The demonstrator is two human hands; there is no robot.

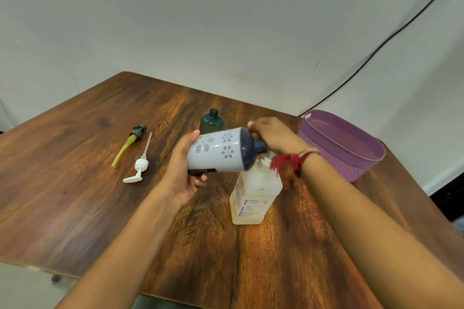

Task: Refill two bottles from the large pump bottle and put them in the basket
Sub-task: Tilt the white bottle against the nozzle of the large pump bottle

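My left hand [180,173] grips a grey bottle with flower cut-outs [218,153], held on its side in the air. Its dark blue open neck points right, level with the white pump head [265,160] of the large translucent pump bottle [253,198], which stands on the table. My right hand [273,137] is curled over that pump head from behind; its palm is hidden. A dark green bottle [212,121] stands uncapped behind the grey one. The purple basket [326,148] sits to the right with nothing visible in it.
Two loose pumps lie on the wooden table [75,183] at the left: a dark one with a yellow-green tube [131,138] and a white one [140,167]. A black cable [376,47] runs down the wall behind the basket. The table's front edge is close to me.
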